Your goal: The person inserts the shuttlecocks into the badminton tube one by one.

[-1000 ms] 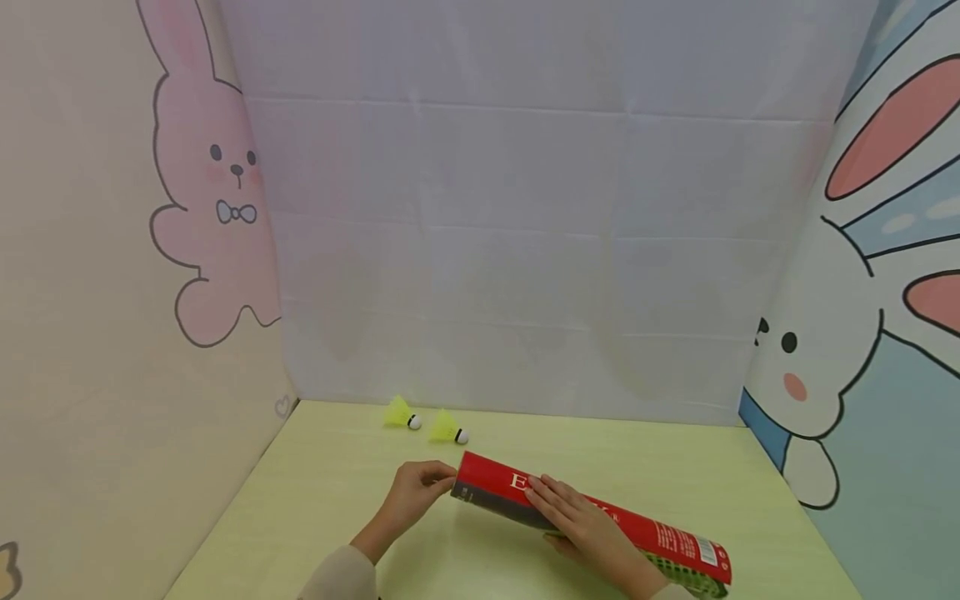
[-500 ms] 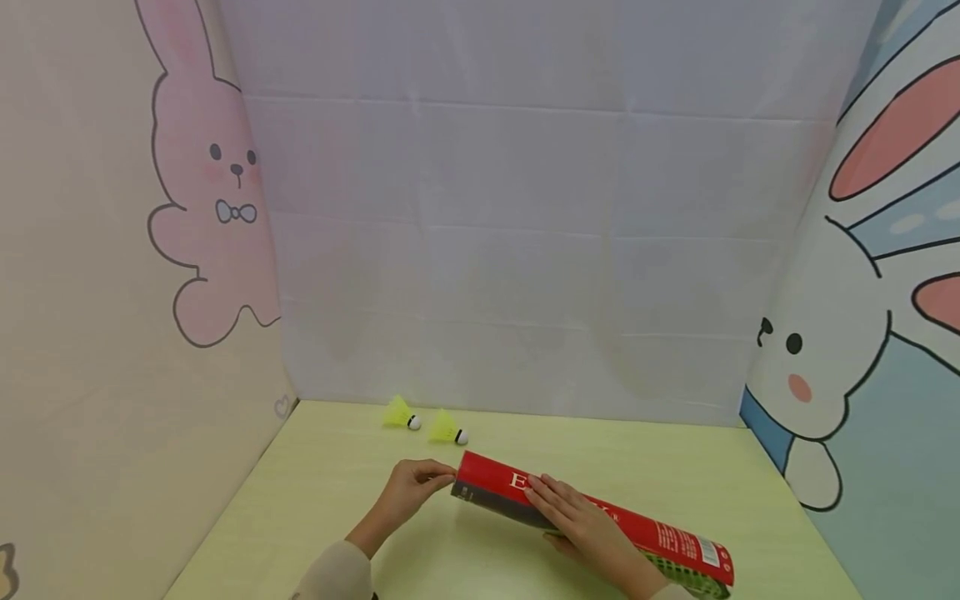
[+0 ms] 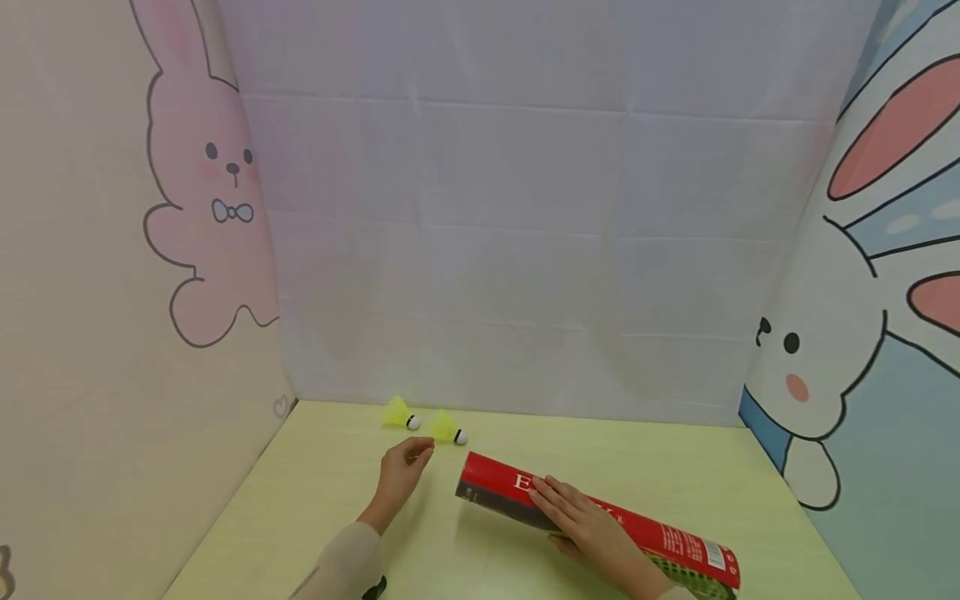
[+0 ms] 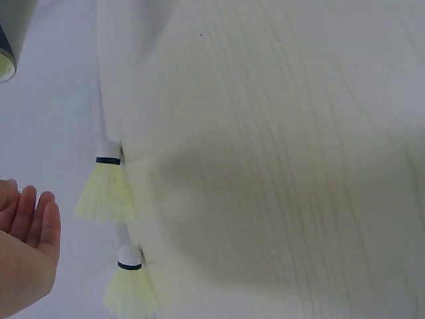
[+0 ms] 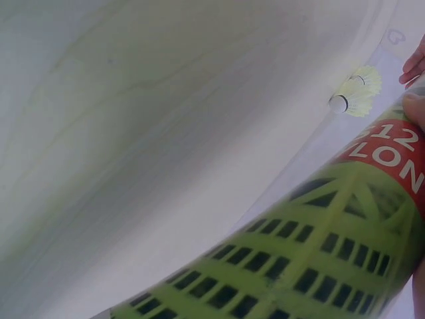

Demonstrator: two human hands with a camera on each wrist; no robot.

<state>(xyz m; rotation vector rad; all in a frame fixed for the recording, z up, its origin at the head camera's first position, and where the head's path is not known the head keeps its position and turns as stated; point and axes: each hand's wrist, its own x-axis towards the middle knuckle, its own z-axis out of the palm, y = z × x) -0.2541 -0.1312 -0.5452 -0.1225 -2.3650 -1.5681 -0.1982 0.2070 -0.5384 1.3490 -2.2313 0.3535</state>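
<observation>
My right hand [image 3: 588, 533] grips a red, dark grey and green shuttlecock tube [image 3: 660, 537], fingers over its top and thumb below. The tube slants, its left end higher and its right end nearer me. In the left wrist view, yellow-green shows inside the tube's end [image 4: 6, 66]. Left of that end, my left hand [image 3: 405, 467] reaches forward with loosely bent fingers and nothing in them. Just past its fingertips lies a yellow shuttlecock [image 3: 444, 428] with a white cork and black band. A second shuttlecock [image 3: 399, 414] lies to its left.
The pale yellow table [image 3: 337, 483] meets a hanging white cloth [image 3: 510, 250] behind the shuttlecocks. Side walls carry a pink rabbit [image 3: 202, 183] on the left and a white rabbit [image 3: 817, 358] on the right.
My left hand has left the tube's left end and moved forward and left toward the shuttlecocks. The tube has shifted slightly right in my right hand's grip.
</observation>
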